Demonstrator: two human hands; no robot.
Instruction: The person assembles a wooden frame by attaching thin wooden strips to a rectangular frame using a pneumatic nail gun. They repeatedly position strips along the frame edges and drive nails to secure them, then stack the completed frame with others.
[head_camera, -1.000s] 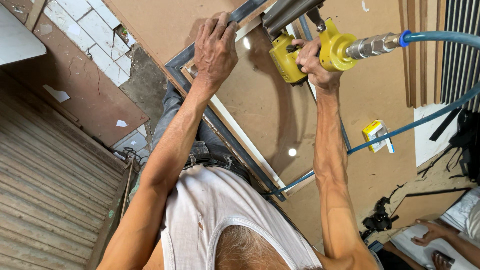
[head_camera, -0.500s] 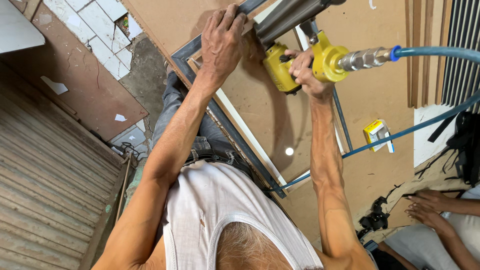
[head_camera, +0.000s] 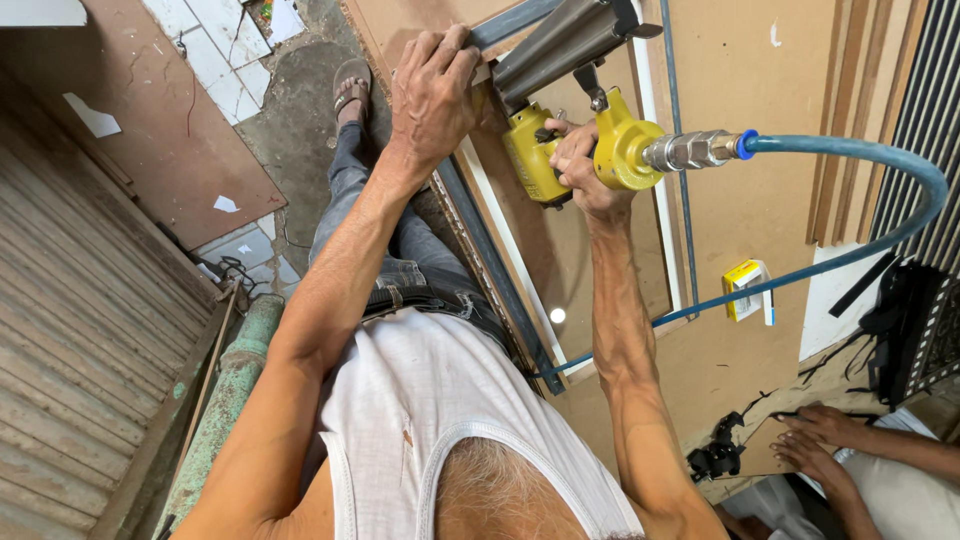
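We're looking down over a white sleeveless shirt (head_camera: 450, 420) and jeans (head_camera: 400, 250) at both arms reaching fwd to a framed panel. Our right hand (head_camera: 578, 170) is wrapping tight round the grip of a yellow pneumatic nail gun (head_camera: 560, 150), fingers curling round the handle; can't tell whether a finger is sitting on the trigger. The gun's grey metal magazine (head_camera: 560, 45) is running up toward the top edge, lying along the dark frame strip (head_camera: 490, 270). A metal coupling (head_camera: 695, 150) is joining the gun's rear to a blue air hose (head_camera: 880, 200), which is looping out to the right and then coming back diag. across the brown board (head_camera: 740, 80) under the frame.

Our left hand (head_camera: 432, 85) is pressing palm down on the frame's corner, fingers spreading over the strip's top edge, just beside the gun's nose; it's gripping nothing, only bearing on the wood. The nail gun is thus sitting between the two hands, on the frame's upper corner.

A small yellow-and-white box (head_camera: 745, 290) is lying on the board near the hose, well apart from the hands. A sandalled foot (head_camera: 352, 90) is standing on the tiled floor (head_camera: 215, 45) beyond the jeans. At bottom right, another person's hands (head_camera: 815, 435) are resting near a black object (head_camera: 715, 460), apart from ours. A corrugated shutter (head_camera: 90, 340) is filling the left side.
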